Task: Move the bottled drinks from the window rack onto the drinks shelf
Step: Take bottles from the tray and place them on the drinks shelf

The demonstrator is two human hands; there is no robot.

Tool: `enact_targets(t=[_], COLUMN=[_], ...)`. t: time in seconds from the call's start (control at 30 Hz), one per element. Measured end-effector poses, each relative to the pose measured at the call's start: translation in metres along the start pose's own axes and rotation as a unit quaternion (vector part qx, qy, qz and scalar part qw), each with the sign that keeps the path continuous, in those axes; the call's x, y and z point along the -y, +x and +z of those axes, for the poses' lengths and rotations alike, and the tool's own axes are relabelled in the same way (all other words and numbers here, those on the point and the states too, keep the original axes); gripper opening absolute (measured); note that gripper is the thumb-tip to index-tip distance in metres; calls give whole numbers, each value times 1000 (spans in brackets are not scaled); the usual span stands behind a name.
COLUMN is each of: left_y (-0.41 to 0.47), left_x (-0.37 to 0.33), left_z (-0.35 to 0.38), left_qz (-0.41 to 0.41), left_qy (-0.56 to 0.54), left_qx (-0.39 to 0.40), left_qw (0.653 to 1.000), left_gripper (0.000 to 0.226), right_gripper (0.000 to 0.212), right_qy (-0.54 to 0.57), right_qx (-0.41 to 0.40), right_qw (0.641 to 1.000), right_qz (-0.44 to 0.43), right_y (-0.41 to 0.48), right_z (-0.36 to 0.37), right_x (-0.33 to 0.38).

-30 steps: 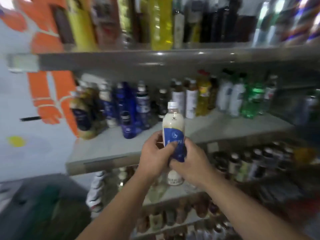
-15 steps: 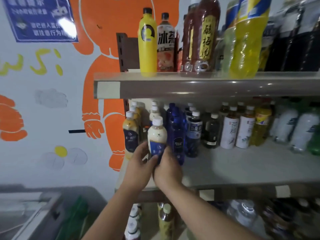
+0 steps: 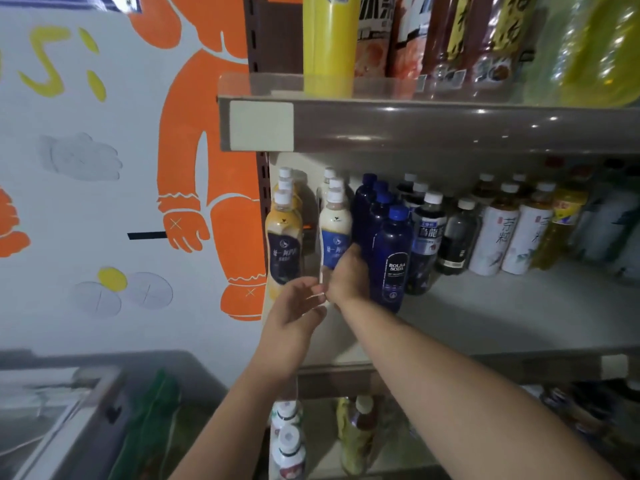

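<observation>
A milk tea bottle (image 3: 334, 233) with a white cap, cream top and blue label stands upright at the left of the middle drinks shelf (image 3: 502, 317), in front of two like bottles. My right hand (image 3: 348, 275) is wrapped around its lower half. My left hand (image 3: 294, 313) hovers just below and left of it, fingers apart, holding nothing. A darker-labelled milk tea bottle (image 3: 284, 244) stands to the left, and a blue soda bottle (image 3: 393, 258) to the right.
The upper shelf (image 3: 450, 126) juts out overhead with a yellow bottle (image 3: 329, 43) and tea bottles. White tea bottles (image 3: 495, 233) fill the shelf's right side. More bottles (image 3: 287, 441) stand on the shelf below. A painted wall (image 3: 104, 168) and chest freezer (image 3: 69, 410) lie left.
The bottle was carried in both hands up and left to the shelf's left end and now stands there. My left hand has come off it.
</observation>
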State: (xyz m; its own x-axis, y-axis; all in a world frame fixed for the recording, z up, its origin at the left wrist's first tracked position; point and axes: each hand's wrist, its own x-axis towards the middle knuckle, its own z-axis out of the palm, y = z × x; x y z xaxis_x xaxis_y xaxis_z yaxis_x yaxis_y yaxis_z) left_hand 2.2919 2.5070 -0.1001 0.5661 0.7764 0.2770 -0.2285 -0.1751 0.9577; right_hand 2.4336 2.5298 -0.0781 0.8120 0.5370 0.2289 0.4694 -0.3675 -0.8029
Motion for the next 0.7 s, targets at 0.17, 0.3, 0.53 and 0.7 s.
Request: enact_targets(t=[0.17,0.3,0.53,0.7], left_y=[3,-5,-64,-152], left_x=[-10,-15,7,91], left_z=[10,24,80,167], left_qz=[26,47,-15,-121], left_qy=[16,-20,-77,-47], left_qx=[-13,-43,-30,50], left_qw=[999,998,996,990], left_gripper=[38,31,17,17], right_gripper=[50,42,9,6], right_qy=[-16,-33,124,65], right_qx=[26,39,-41,-72], right_qw=[999,998,976,991], right_qz=[15,-38,-172,-87], right_y=[-10,-41,-132,-184], right_z=[-4,-31,-130,-170], right_x=[-3,-8,-97,-225])
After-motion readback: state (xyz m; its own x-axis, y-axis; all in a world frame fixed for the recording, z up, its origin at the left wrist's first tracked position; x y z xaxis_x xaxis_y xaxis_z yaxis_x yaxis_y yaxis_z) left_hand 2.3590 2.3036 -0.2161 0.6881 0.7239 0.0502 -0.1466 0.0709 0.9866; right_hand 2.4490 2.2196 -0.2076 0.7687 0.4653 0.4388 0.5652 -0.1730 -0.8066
